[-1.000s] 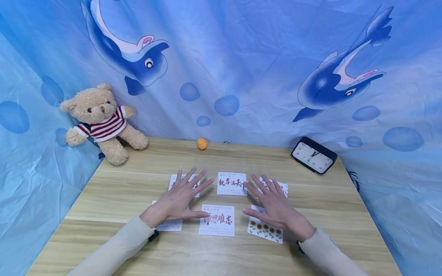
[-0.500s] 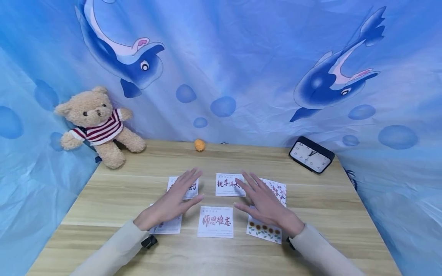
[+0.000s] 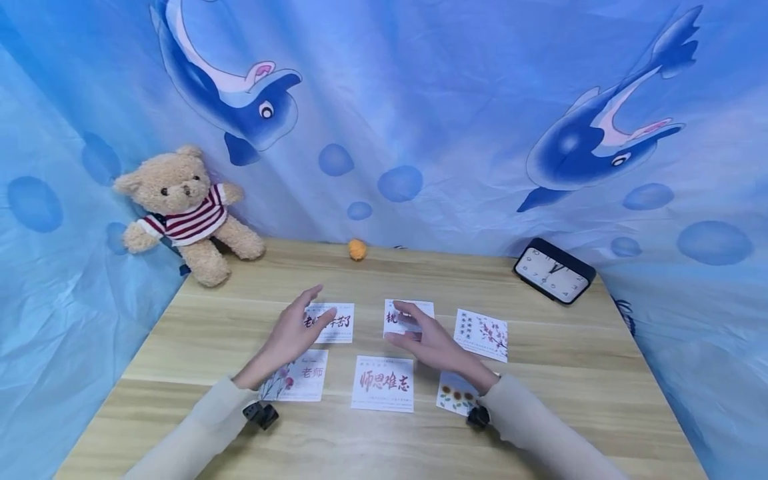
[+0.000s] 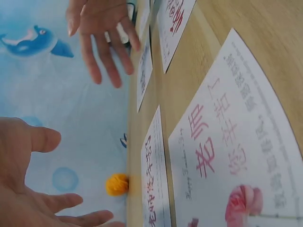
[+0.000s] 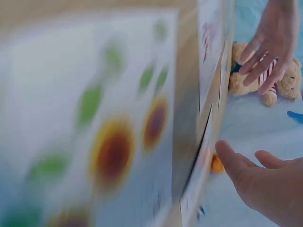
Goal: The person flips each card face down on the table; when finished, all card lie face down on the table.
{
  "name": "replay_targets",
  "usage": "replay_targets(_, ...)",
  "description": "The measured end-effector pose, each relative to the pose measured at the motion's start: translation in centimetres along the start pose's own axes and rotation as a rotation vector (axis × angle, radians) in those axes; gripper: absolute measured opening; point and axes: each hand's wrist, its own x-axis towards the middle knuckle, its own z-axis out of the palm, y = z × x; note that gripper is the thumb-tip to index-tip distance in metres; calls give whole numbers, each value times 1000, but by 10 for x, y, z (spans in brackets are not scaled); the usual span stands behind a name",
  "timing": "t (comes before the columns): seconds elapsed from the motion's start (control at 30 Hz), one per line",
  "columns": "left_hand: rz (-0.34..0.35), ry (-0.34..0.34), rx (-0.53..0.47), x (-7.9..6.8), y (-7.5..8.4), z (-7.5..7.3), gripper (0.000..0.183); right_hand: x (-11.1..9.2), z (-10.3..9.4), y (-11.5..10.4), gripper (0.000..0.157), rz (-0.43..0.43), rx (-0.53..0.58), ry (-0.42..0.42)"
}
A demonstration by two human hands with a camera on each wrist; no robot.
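Cards (image 3: 383, 393) lie in two rows of three on our wooden table (image 3: 360, 447). Our left hand (image 3: 291, 339) hovers near the rear left card (image 3: 342, 328), our right hand (image 3: 433, 343) near the rear middle card (image 3: 399, 320), thumbs spread from relaxed fingers. Towards the back we see a teddy bear (image 3: 180, 193), orange ball (image 3: 357, 250) and black-cased clock (image 3: 555, 272).

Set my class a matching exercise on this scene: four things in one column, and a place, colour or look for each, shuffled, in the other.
Things
1. Sunflower card
2. Teddy bear
3. Clock
4. Blossom branch card

Places and looks
a. Black around a white face
b. Right end of the farther row
c. Right end of the nearer row
d. Dressed in dark red and white stripes

Right pairs: 1-c, 2-d, 3-a, 4-b
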Motion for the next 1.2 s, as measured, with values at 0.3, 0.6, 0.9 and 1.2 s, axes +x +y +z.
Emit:
replay_targets(0.3,-164,-53,4,-4,-11,-12,77,20,24,-8,74,84,365,-204)
replay_targets(0.6,-254,-96,-55,-13,-16,-19,78,29,42,-20,79,166,545,-254)
replay_targets(0.9,-297,-69,-102,-21,-12,-18,78,41,54,-21,82,260,781,-262)
replay_targets(1.2,-297,-68,-89,-24,-12,-17,77,42,56,-24,80,281,856,-245)
